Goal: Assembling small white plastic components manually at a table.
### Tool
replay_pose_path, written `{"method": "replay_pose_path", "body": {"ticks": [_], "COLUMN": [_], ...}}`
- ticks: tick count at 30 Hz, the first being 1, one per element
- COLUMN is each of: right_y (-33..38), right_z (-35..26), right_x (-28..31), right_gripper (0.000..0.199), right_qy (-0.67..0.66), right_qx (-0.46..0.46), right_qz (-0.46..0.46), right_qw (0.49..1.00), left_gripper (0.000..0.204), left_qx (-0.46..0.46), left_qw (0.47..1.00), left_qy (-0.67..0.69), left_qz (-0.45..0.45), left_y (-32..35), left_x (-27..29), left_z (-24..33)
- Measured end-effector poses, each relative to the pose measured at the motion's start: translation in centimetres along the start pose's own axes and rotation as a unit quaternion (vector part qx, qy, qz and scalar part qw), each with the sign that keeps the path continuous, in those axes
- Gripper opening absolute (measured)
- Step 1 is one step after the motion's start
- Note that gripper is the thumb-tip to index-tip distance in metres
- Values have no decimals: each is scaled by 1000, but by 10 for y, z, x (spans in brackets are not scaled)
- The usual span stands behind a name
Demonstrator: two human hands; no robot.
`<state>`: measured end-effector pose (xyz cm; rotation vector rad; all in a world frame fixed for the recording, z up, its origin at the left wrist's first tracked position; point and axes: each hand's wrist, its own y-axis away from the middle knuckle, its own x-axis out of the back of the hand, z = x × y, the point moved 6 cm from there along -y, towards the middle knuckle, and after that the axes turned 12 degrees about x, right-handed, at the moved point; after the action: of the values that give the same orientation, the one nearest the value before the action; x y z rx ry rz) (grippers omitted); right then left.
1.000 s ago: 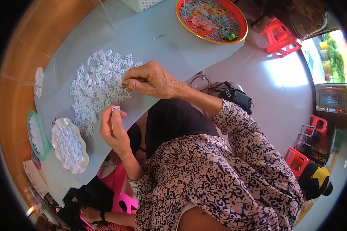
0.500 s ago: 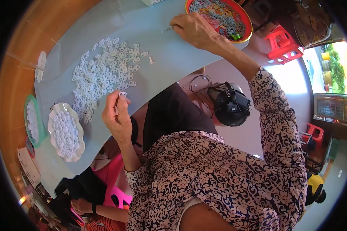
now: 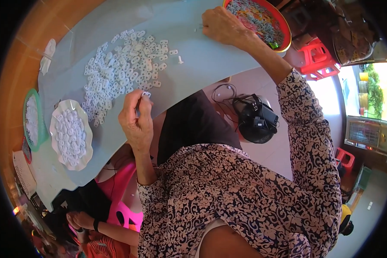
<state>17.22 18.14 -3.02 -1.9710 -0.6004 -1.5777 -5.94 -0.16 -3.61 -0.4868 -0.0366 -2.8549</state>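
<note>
Between the thumb and finger of my left hand (image 3: 136, 122) is a small white plastic piece (image 3: 146, 94) with holes. That hand is closed, at the table's near edge. Beside it spreads a pile of loose white plastic pieces (image 3: 116, 71), much like the held one. A small white peg (image 3: 180, 59) lies apart, right of the pile. Farther off, my right hand (image 3: 225, 28) is closed with its fingertips low over the table; what they pinch is hidden. Tiny grey bits (image 3: 196, 30) show just left of them. Next to this hand stands a red basin (image 3: 287, 32) of small grey metal parts.
A wavy-rimmed white dish (image 3: 88, 148) full of white pieces stands at the left, with a green basket (image 3: 40, 120) beyond it. Another person's hands (image 3: 79, 219) are at lower left. Red stools (image 3: 317, 58) and a black device with cables (image 3: 258, 120) are to the right.
The view has shifted a little, so the table's things sit farther right and higher. My hands keep nearly the same grip and place. The other person's hands have come together.
</note>
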Motion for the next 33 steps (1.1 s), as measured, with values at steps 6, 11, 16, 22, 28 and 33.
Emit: {"method": "replay_pose_path", "body": {"ticks": [6, 11, 16, 22, 28, 33], "right_y": [10, 18, 15, 0, -16, -24], "right_z": [-8, -20, -6, 1, 21, 20], "right_x": [3, 7, 10, 20, 4, 1], "right_gripper": [13, 10, 10, 10, 13, 12], "right_qy": [-10, -14, -54, -83, 73, 161], "right_qx": [6, 50, 26, -17, 12, 55], "right_qz": [5, 42, 22, 30, -7, 21], "right_qw": [1000, 998, 998, 996, 997, 985], "left_gripper": [7, 7, 14, 14, 6, 6], "left_qx": [-8, -13, -35, -24, -6, -14], "left_qw": [1000, 1000, 999, 1000, 1000, 1000], "left_qy": [17, 20, 0, -11, 3, 10], "left_qz": [6, 4, 2, 11, 0, 5], "left_y": [-2, 0, -2, 4, 5, 7], "left_x": [-1, -3, -7, 2, -6, -5], "left_z": [-4, -3, -5, 3, 7, 8]}}
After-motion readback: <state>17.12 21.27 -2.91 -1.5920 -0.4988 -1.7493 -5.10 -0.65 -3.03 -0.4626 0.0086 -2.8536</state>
